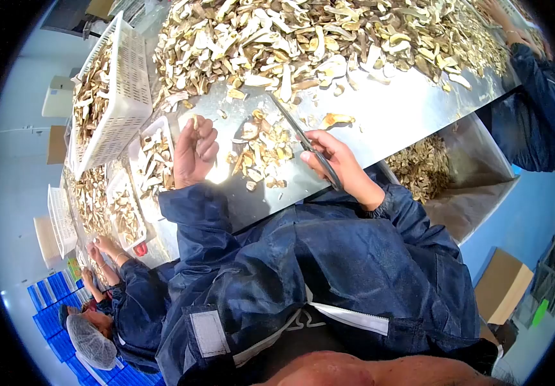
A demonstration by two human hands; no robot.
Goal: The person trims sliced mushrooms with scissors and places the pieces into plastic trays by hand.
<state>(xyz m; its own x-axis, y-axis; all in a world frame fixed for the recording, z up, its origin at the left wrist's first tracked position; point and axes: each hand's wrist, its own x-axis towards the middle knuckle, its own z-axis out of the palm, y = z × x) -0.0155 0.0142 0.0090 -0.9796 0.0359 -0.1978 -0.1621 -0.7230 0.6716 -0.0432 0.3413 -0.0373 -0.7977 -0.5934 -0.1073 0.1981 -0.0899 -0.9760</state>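
My left hand (195,154) is raised over the metal table, fingers curled in, with a small pale mushroom piece (195,121) pinched at the fingertips. My right hand (338,164) grips a long slim dark tool (287,117), its narrow end pointing toward the large pile; its exact kind is hard to tell. Between my hands lies a small heap of dried mushroom pieces (264,151). One single brownish mushroom slice (338,120) rests beyond my right hand. A large pile of dried sliced mushrooms (316,45) covers the far part of the table.
At left stand a white perforated crate (123,87) and a small white tray (137,154), both with mushroom slices. A lined box (483,193) holding mushrooms sits below the table edge at right. One co-worker (123,315) works at left, another's sleeve (535,109) shows at right.
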